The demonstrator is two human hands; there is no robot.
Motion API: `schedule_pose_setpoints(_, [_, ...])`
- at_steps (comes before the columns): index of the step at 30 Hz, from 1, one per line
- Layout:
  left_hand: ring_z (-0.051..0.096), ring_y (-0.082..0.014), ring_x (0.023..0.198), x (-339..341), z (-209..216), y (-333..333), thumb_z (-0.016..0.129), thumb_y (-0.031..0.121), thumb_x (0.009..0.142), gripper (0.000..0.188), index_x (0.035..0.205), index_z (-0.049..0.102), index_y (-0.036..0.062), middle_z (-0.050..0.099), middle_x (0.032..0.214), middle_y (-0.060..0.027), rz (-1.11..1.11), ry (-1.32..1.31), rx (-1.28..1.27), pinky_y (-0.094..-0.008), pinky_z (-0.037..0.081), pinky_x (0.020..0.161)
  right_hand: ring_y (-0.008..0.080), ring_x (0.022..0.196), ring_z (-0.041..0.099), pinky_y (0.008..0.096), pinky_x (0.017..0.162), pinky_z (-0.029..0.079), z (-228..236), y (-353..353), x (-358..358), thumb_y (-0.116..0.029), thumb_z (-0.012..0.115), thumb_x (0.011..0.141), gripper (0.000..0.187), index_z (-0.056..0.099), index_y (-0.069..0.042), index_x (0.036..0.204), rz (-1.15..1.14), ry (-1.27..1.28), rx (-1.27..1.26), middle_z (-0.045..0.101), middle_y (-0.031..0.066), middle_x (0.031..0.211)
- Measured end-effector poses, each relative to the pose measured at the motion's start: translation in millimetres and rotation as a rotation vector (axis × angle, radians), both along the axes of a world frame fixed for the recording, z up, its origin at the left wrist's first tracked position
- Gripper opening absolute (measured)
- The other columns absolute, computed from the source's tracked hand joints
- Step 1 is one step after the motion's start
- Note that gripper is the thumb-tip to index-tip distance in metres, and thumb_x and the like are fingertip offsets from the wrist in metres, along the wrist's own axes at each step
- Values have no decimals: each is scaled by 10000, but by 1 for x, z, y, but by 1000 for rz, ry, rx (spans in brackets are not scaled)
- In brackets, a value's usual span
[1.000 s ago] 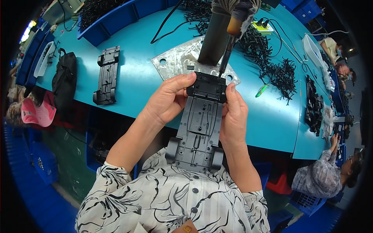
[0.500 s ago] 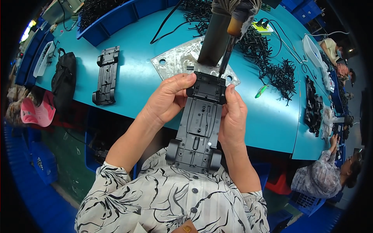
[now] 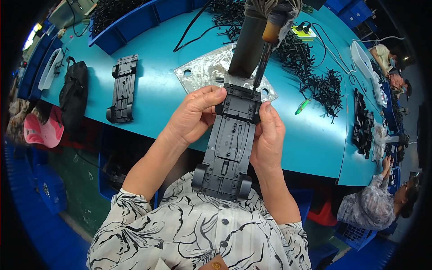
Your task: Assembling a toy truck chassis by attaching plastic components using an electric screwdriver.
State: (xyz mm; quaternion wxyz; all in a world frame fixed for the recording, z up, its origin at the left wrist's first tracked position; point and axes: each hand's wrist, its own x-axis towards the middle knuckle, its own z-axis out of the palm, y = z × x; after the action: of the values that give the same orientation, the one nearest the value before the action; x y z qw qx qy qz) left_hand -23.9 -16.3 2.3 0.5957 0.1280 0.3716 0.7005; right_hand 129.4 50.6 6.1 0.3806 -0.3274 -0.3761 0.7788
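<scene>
A black plastic toy car chassis [image 3: 228, 139] is held between both hands, its long body slanting down toward my shirt. My left hand [image 3: 193, 114] grips its far left corner, thumb on top. Along the far right edge, my right hand [image 3: 270, 132] is closed on it with the thumb upright; its other fingers are partly hidden. A soldering-iron-like tool [image 3: 271, 33] hangs from above, its thin tip at the chassis's far end. I cannot tell whether it touches. Beneath the tool, a metal post [image 3: 245, 45] stands on a scuffed metal plate [image 3: 202, 67].
A second black chassis [image 3: 123, 87] lies left on the turquoise table [image 3: 157, 99]. Many small black parts [image 3: 326, 92] are piled at right, near a green object [image 3: 303, 106] and a power strip [image 3: 304, 32]. A black bag [image 3: 74, 92] sits far left. Another person [image 3: 373, 204] works at right.
The chassis and my right hand have shifted very slightly left. Both hands keep their hold, and the tool stays in place.
</scene>
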Motion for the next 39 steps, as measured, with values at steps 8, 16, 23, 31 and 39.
schedule_pose_setpoints(8, [627,-76,714,1,-4,0,621,229,914,171,939,590,63,643,863,-11,-18,12,-20,-224,535,614,-2,640,380,169,566,292,-7,0,4,-296,573,956,239,621,-67,905,-5,-2,11,511,-91,747])
schedule_pose_setpoints(16, [626,-75,723,1,-2,-1,614,223,916,161,939,585,66,637,874,-4,-19,19,-19,-225,539,626,-5,654,388,165,578,301,-3,0,3,-303,581,952,240,622,-71,908,-5,-6,-4,516,-91,769])
schedule_pose_setpoints(23, [638,-87,769,0,-3,-2,616,227,917,185,973,584,53,643,901,-18,-19,-9,-12,-236,551,665,-6,668,388,166,591,311,-5,1,3,-306,577,955,242,620,-75,896,10,-27,1,514,-94,776])
schedule_pose_setpoints(31, [646,-94,793,-1,-3,-2,618,220,915,197,996,585,43,654,914,-29,-18,-34,1,-244,551,710,-4,670,392,169,586,310,-3,1,2,-314,577,954,247,623,-78,898,25,-18,8,511,-95,772])
schedule_pose_setpoints(39, [508,-24,653,5,-4,-2,655,224,875,156,944,615,89,590,808,46,-8,139,-62,-169,369,542,16,676,410,181,601,323,-1,2,5,-215,570,937,175,614,-46,937,0,-35,8,523,-65,774])
